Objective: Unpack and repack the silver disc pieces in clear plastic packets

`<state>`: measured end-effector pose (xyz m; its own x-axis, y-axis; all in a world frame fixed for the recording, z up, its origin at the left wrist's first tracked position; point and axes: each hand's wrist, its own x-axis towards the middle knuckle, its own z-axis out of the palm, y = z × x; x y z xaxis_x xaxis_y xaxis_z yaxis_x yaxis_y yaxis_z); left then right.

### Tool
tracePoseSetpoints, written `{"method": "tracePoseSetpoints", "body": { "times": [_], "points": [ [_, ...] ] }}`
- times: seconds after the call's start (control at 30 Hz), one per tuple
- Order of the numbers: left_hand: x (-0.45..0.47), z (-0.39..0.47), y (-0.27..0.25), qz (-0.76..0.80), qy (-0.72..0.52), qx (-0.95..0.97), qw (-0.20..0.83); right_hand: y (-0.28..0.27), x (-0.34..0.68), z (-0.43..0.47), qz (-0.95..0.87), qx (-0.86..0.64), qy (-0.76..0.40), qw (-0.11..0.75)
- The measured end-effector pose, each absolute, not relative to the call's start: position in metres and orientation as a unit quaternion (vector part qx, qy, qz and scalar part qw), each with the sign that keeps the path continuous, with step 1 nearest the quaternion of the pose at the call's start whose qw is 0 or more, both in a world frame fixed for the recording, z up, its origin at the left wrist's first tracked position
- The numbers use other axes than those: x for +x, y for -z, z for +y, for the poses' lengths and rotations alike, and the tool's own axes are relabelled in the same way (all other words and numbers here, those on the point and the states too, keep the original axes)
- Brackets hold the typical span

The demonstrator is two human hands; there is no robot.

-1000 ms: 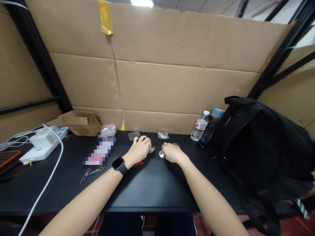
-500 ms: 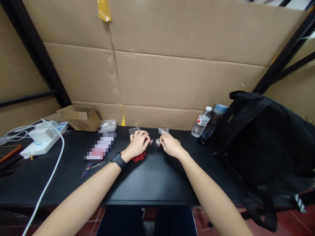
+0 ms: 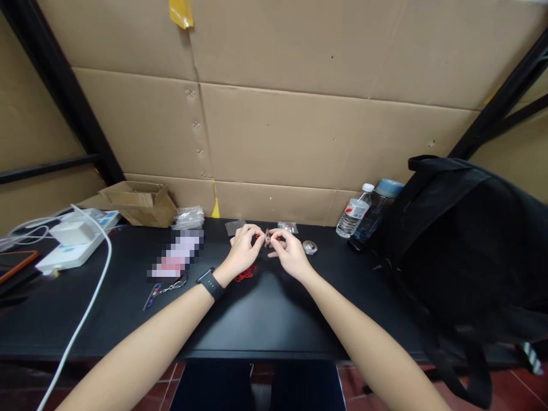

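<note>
My left hand (image 3: pixel 247 248) pinches the edge of a small, round, clear-looking disc (image 3: pixel 268 238), turned edge-on to me. From the other side my right hand (image 3: pixel 291 252) has its thumb and fingers closed on the same disc or on a piece pressed against it; I cannot tell which. Bits of red show by the fingertips of both hands. Beneath the left hand lies a bundle of red cord (image 3: pixel 245 273), partly covered by it. Just right of the right hand rests another round, clear piece (image 3: pixel 309 247) on the black table (image 3: pixel 265 325).
Behind the hands lie a small clear packet (image 3: pixel 287 227) and a flat plastic bag (image 3: pixel 233 227). To the left are a keychain (image 3: pixel 165 290), a power strip (image 3: pixel 77 248) with cables and a cardboard box (image 3: pixel 141 204). Bottles (image 3: pixel 353 212) and a black backpack (image 3: pixel 466 251) stand right.
My hands have come together, bringing the small round pieces they held apart to meet at the fingertips. The round piece on the right is now uncovered. The view has shifted slightly.
</note>
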<state>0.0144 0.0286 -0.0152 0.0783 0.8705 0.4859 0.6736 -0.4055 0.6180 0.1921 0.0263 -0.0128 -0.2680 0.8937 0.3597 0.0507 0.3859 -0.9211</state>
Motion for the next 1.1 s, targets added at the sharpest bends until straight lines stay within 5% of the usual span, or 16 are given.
{"method": "tracePoseSetpoints", "body": {
  "times": [0.63, 1.1],
  "points": [
    [0.012, 0.027, 0.016, 0.523, -0.361, 0.769, 0.073, 0.006, 0.197, 0.027, -0.543, -0.367, -0.594, 0.467],
    [-0.011, 0.043, 0.013, 0.602, -0.330, 0.726, 0.043, 0.003, 0.208, 0.034, -0.642, -0.422, -0.447, 0.457]
  ]
}}
